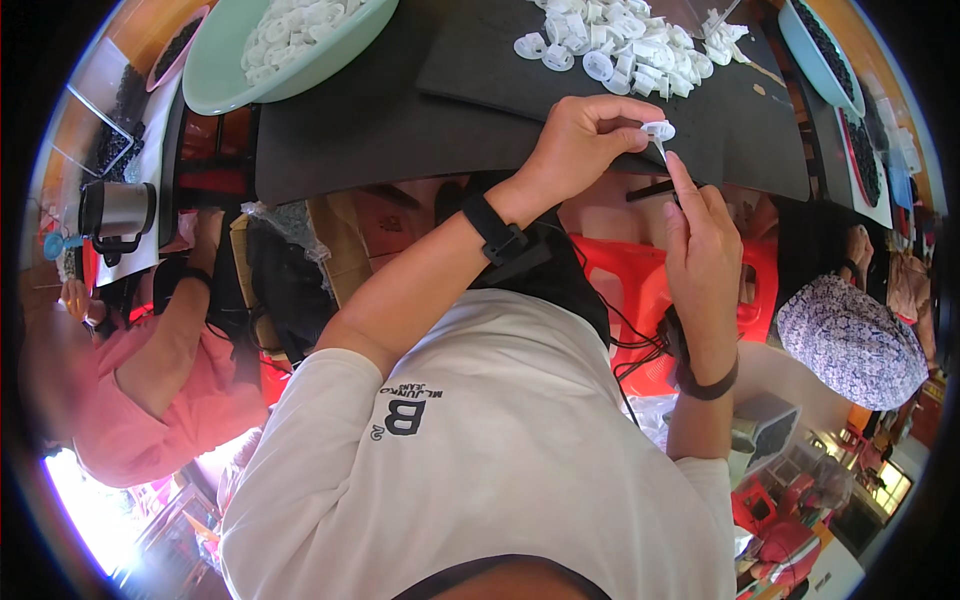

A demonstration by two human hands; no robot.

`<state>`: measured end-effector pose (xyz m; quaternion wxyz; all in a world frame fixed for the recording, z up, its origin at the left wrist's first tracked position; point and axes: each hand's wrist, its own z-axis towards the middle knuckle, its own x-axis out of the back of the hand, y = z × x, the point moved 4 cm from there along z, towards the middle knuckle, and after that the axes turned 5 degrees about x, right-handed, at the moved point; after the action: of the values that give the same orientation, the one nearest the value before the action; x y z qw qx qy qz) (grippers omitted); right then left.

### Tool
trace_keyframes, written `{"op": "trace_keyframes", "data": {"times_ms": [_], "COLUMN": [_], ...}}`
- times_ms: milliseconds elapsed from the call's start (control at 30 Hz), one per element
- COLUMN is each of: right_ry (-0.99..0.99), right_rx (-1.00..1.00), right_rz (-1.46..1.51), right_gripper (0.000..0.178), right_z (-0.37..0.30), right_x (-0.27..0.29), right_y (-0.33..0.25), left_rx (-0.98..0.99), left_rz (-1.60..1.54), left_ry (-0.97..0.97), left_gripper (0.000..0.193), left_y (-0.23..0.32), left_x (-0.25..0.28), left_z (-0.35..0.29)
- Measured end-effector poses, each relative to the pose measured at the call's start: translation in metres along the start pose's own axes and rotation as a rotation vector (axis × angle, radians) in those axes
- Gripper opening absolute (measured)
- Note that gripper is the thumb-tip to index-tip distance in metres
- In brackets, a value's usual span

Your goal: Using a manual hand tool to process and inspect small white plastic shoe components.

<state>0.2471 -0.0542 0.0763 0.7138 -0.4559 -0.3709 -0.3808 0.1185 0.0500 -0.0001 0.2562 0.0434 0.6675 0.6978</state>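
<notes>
Both hands' fingers [630,122] pinch white plastic cap [658,130].

The small white plastic part [657,130] is partly hiding behind the fingertips of the left hand [580,140], so its shape is staying unclear. A thin pin below that part is perhaps touching the right hand [700,240]; it is too small to tell. Left of the part, the mint bowl [230,80] is running off the top edge.
</notes>
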Motion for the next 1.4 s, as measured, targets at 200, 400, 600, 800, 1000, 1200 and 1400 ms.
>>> {"op": "trace_keyframes", "data": {"times_ms": [200,400,600,800,1000,1200,1400], "right_ry": [-0.05,-0.078,-0.142,-0.137,-0.053,0.079,0.053], "right_rx": [0.017,0.006,0.013,0.042,-0.056,-0.112,-0.142], "right_rz": [-0.173,-0.237,-0.2,0.162,0.418,0.459,0.441], "right_gripper": [0.042,0.039,0.04,0.038,0.048,0.049,0.049], "right_z": [0.002,0.007,0.012,0.018,0.002,-0.006,0.004], "right_x": [-0.001,-0.001,-0.005,-0.007,0.016,0.016,-0.008], "right_y": [0.0,0.002,0.005,0.019,0.005,0.047,0.058], "left_rx": [-0.042,-0.05,-0.052,0.066,-0.092,-0.452,-0.415], "left_rz": [0.095,0.126,0.16,0.148,0.025,0.554,1.095], "left_ry": [0.008,0.022,0.036,0.025,0.053,0.592,0.633], "left_gripper": [0.028,0.027,0.025,0.026,0.028,0.027,0.026], "left_y": [0.0,0.001,0.0,0.003,0.033,0.177,0.206], "left_x": [-0.002,-0.003,-0.004,-0.001,0.019,0.129,0.196], "left_z": [-0.001,-0.001,-0.001,-0.001,-0.011,-0.026,-0.024]}}
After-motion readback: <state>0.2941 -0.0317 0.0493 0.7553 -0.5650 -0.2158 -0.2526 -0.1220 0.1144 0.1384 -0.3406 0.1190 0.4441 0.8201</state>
